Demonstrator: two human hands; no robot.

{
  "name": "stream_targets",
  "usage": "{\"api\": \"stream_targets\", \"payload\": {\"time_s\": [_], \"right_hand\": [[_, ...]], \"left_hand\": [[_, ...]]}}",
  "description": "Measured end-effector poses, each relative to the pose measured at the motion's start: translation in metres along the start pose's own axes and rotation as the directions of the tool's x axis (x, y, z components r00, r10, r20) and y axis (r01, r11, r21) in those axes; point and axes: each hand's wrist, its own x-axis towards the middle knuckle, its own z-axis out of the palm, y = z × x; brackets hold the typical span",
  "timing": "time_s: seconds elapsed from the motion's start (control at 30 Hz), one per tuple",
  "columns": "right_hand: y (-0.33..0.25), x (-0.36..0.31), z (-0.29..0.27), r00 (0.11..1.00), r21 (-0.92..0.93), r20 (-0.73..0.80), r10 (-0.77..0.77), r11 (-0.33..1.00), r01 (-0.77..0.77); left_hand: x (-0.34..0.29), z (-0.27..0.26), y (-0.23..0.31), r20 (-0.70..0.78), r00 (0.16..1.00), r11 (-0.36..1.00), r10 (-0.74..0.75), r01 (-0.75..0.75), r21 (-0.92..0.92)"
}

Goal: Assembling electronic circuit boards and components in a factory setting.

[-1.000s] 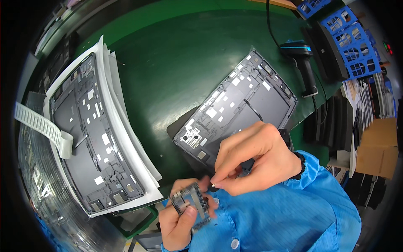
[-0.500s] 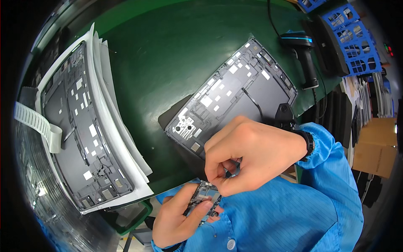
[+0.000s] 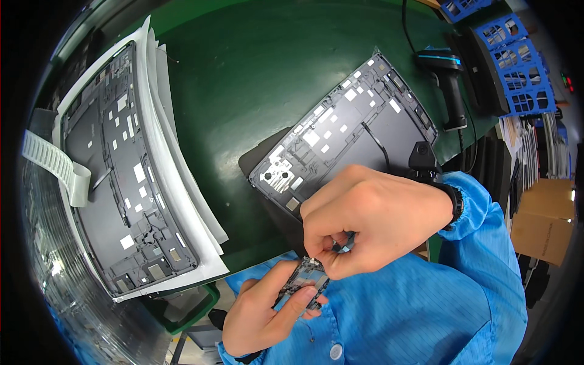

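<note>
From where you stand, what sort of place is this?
Probably an electronics workshop: a circuit board in the left fingers, a grey tablet-like housing and a handheld barcode scanner on a green workbench.

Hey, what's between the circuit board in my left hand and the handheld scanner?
In the head view, your right hand comes first, then the gray shell with white patches.

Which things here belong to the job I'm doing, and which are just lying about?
In the job:
circuit board, in the left hand
right hand, fingers at the board's edge
probably the right shell

Apparently lying about:
scanner
blue crates
cardboard box
perhaps the left shell
</note>
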Motion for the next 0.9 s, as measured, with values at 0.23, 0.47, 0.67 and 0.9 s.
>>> {"api": "stream_targets", "payload": {"time_s": [0.23,0.47,0.67,0.9], "right_hand": [[-0.002,-0.003,-0.002,0.996,-0.120,0.035,-0.081,0.989,0.085],[-0.001,-0.009,0.003,0.975,-0.255,0.019,-0.223,0.941,0.220],[-0.006,-0.007,-0.004,0.982,-0.253,0.105,-0.156,0.951,0.178],[0.006,0.012,-0.024,0.893,0.142,0.429,0.138,0.966,-0.218]], "left_hand": [[0.002,0.001,-0.003,-0.001,0.999,0.998,0.049,-0.049,0.031],[0.001,0.006,-0.004,-0.002,0.999,0.996,0.039,-0.038,0.078],[0.001,0.006,0.001,-0.039,0.999,0.995,0.029,-0.025,0.095],[-0.003,0.005,0.013,0.055,0.996,0.899,0.076,-0.093,0.428]]}}
